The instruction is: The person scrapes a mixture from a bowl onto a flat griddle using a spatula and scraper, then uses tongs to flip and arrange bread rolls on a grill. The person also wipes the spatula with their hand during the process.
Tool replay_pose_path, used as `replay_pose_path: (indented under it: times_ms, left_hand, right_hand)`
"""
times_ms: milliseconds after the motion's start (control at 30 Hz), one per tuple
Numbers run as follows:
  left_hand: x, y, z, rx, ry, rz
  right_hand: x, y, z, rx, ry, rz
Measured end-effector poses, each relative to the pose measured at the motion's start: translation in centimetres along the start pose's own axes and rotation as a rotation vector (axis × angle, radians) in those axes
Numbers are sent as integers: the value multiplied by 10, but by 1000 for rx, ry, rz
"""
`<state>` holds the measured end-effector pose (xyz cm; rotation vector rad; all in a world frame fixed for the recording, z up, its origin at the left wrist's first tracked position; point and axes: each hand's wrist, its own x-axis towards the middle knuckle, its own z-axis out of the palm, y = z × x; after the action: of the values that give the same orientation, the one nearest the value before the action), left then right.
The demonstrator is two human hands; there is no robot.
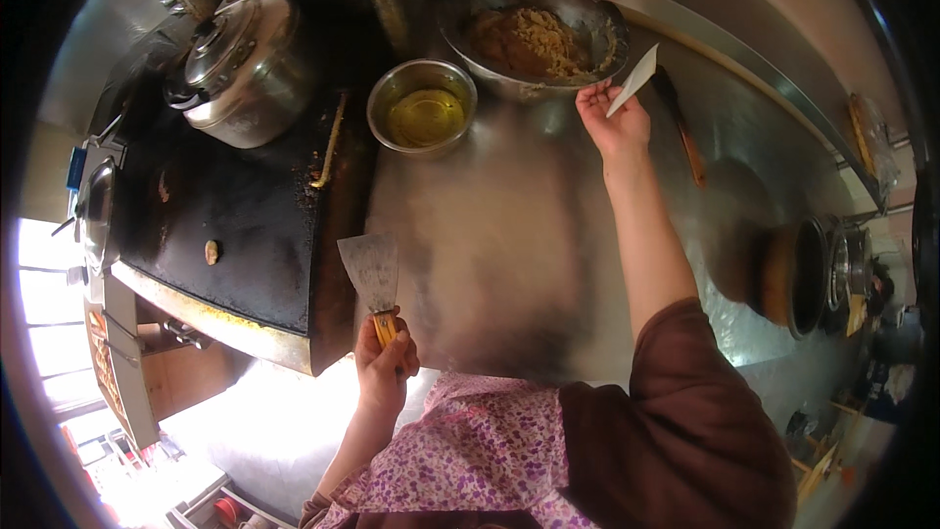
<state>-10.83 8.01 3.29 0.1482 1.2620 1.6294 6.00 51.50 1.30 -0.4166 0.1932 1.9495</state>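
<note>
My left hand (385, 353) grips the wooden handle of a metal scraper (371, 272), its flat blade pointing away from me beside the griddle's right edge. Farther off, my right hand (618, 117) holds a thin white plastic-like scraper card (634, 81) at the near rim of a large metal bowl (507, 73). Inside that bowl is a pale brown, lumpy mixture (551, 40). To its left stands a smaller metal bowl (374, 114) with yellow oil-like liquid (426, 117) in it.
A black griddle (242, 220) at left carries a lidded metal pot (250, 88) and a small food scrap (211, 252). A dark utensil with a wooden handle (690, 150) lies right of the bowl on the steel worktop (485, 235). Pots (789, 279) stand at far right.
</note>
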Motion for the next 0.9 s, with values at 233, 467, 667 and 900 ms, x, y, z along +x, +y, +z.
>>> replay_pose_path:
  times_ms: [233, 467, 667, 900]
  left_hand:
    - [12, -2, 36, 49, -77, -118]
    - [23, -2, 80, 124, -216, -166]
    - [28, 3, 105, 116, -412, -137]
    - [26, -10, 120, 266, -442, 134]
  right_hand:
    - [-84, -19, -36, 1, 54, -76]
    - [-147, -7, -71, 75, -10, 64]
    - [-218, -48, -113, -252, -240, 171]
    - [-279, -54, -61, -1034, -81, -379]
